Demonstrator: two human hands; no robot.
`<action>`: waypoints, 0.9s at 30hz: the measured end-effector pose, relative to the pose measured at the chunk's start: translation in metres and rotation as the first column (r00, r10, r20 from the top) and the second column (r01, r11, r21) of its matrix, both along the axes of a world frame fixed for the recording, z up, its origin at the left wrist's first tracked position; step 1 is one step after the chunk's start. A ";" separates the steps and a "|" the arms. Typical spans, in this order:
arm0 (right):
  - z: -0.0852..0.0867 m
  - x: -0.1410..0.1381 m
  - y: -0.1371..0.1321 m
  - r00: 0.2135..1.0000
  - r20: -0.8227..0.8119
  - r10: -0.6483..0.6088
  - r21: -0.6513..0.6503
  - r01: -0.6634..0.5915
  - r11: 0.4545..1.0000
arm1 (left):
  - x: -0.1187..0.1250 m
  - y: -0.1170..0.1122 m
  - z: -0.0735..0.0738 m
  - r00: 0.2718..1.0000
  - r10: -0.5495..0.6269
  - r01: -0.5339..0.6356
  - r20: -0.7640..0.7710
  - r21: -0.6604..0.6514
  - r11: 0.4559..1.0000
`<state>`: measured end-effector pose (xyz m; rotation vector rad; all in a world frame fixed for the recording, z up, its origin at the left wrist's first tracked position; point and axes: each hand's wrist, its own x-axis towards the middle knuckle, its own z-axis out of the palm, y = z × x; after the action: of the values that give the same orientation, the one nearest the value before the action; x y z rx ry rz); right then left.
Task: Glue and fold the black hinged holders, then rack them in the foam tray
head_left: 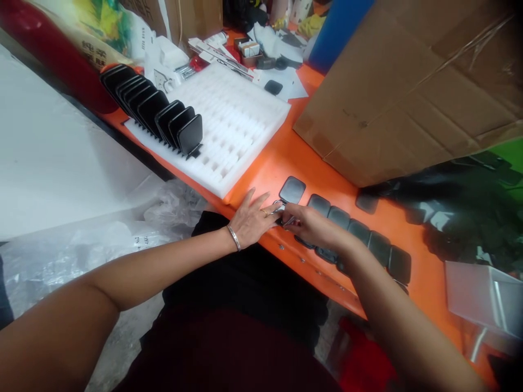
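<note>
My left hand lies on the near edge of the orange table with its fingers spread, its fingertips against a small dark piece that is mostly covered. Over that same spot, my right hand has its fingers pinched together; what they hold, if anything, is hidden. Just beyond the hands lies a flat black rounded-square plate. To the right, several similar black plates lie in rows, partly behind my right forearm. At the left, more black plates stand upright in a row in a white foam tray.
A large cardboard box stands at the back right. Papers and small items clutter the table's far end. A translucent plastic bin sits at the right, near a pile of dark pieces. Clear plastic bags lie below the table's left edge.
</note>
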<state>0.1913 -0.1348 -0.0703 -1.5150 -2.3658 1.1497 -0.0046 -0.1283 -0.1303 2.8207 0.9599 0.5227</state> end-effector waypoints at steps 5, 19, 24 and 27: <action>-0.002 -0.001 0.000 1.000 -0.008 -0.002 0.020 0.002 1.000 | -0.008 -0.003 -0.009 0.976 -0.174 0.171 0.128 0.035 0.985; 0.014 0.009 -0.004 0.987 -0.162 -0.021 -0.215 -0.015 0.976 | -0.006 0.001 -0.007 0.968 -0.251 0.249 0.005 0.076 0.965; 0.006 0.018 -0.009 0.936 -0.176 -0.306 0.033 0.316 0.948 | -0.005 -0.002 -0.009 0.973 -0.232 0.231 -0.004 0.083 0.969; -0.011 0.008 -0.007 0.941 -0.052 -0.334 0.177 0.338 0.924 | -0.005 -0.004 -0.010 0.978 -0.209 0.207 0.019 0.073 0.976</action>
<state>0.1998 -0.1414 -0.0812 -1.7424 -2.0229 0.8392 -0.0101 -0.1319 -0.1403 2.9228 0.6425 0.5757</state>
